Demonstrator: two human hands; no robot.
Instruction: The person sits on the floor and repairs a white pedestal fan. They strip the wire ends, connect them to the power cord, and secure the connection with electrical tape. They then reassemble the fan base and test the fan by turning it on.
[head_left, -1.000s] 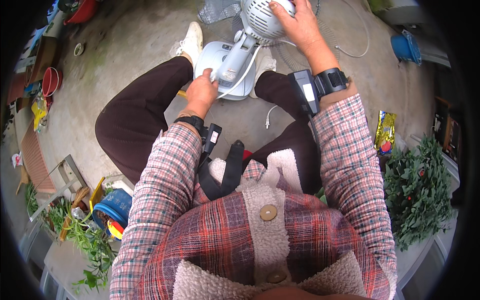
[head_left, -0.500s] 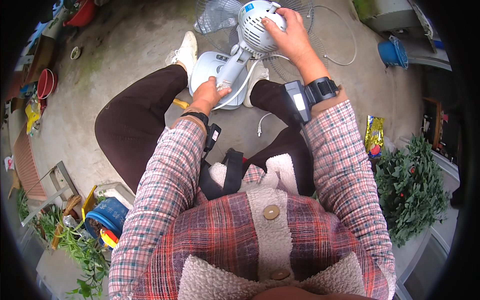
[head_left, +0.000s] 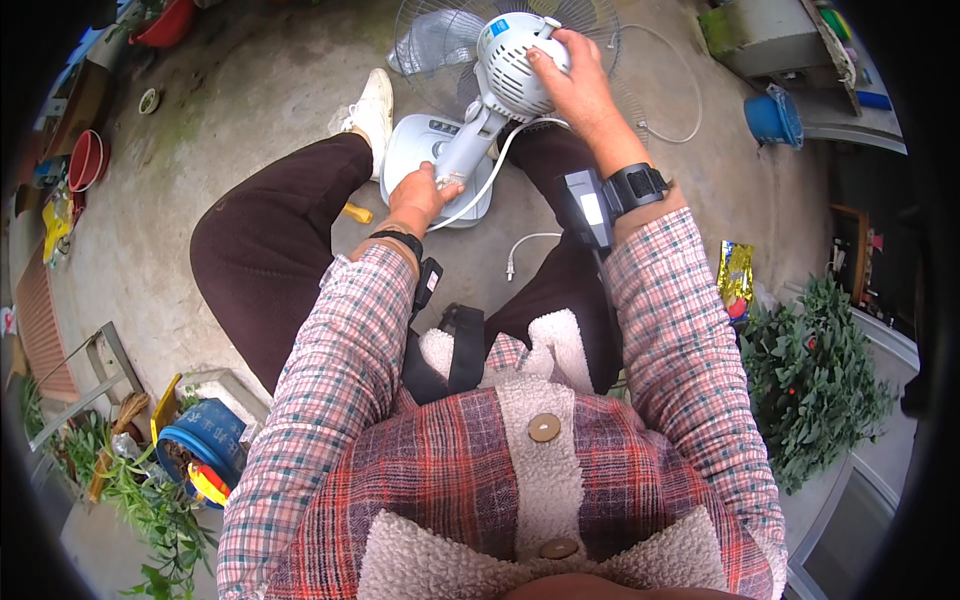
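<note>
the fan (head_left: 487, 118) is at the upper centre of the frame, our hands apart on it: left hand (head_left: 418, 197) clasping the stem (head_left: 460, 153), right hand (head_left: 583, 88) curled over the housing (head_left: 515, 68). we should support both evenly, cord (head_left: 497, 168) untrapped.

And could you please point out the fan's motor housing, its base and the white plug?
Motor housing (head_left: 515, 72): head view, on its slotted cover.
Base (head_left: 411, 153): head view, on its flat top, left of the stem (head_left: 465, 150).
White plug (head_left: 511, 268): head view, on its body.
</note>
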